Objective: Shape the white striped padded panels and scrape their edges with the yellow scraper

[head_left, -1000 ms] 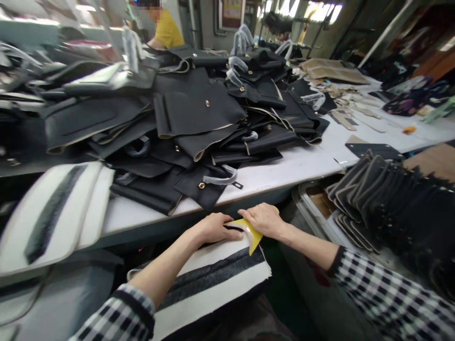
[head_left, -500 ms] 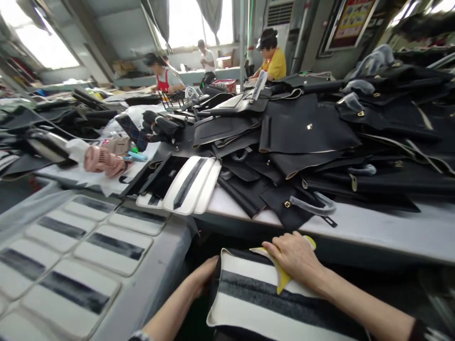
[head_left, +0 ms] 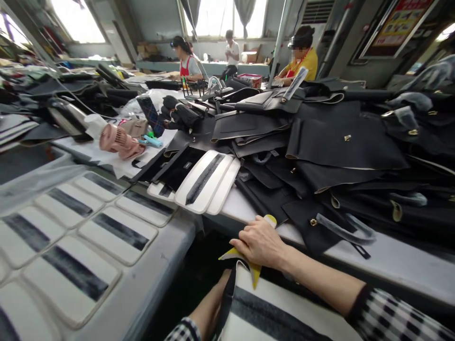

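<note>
My right hand (head_left: 262,242) is closed around a yellow tool (head_left: 255,274) with a concave, crescent-shaped end and two pointed tips. The tool lies against the upper left corner of a black bag piece (head_left: 284,316), which has a white face and a dark, smeared-looking stripe along it. At the piece's left edge, my left hand (head_left: 219,294) grips from the outer side, its fingers mostly hidden behind the black material. The lower part of the piece runs out of view.
White panels with dark stripes (head_left: 117,232) lie in rows on the left table. Across the front table, more striped panels (head_left: 201,182), a pink fan (head_left: 117,139) and a heap of black bag pieces (head_left: 330,137) crowd the surface. Several people work at the back.
My right hand has moved the yellow tool left along the piece's upper edge to its corner. The view has swung a little left, and the piece sits lower and further right in it.
</note>
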`<action>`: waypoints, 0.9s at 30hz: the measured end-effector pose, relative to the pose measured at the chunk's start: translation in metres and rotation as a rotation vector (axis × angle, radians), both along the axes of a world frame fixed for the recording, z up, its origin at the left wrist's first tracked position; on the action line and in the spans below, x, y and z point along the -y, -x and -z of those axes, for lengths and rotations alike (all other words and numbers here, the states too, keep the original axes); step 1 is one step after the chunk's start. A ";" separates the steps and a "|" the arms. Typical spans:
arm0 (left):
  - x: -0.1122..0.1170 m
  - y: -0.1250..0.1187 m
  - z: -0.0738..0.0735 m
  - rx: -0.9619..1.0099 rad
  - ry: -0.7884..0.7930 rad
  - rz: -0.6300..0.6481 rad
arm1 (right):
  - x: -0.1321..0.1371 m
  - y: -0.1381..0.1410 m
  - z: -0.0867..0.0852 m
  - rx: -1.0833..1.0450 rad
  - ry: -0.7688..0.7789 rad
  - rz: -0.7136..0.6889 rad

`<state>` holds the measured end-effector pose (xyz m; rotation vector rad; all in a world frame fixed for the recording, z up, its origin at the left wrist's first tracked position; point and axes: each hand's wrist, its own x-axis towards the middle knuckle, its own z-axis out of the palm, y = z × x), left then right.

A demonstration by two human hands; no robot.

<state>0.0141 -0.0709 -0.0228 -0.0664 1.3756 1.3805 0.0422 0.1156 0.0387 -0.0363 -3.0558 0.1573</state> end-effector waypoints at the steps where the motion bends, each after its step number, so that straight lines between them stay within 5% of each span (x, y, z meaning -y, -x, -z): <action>1: -0.003 -0.001 0.003 -0.028 0.002 0.002 | 0.000 0.004 0.000 0.002 0.002 -0.042; 9: -0.035 0.007 0.022 -0.211 0.024 0.055 | -0.002 0.025 0.012 -0.016 0.045 -0.263; 15: -0.056 0.013 0.023 -0.334 -0.008 0.070 | -0.004 0.037 0.012 -0.010 0.037 -0.492; 27: 0.006 -0.003 -0.018 -0.417 -0.031 0.024 | 0.004 0.046 0.011 -0.060 0.057 -0.694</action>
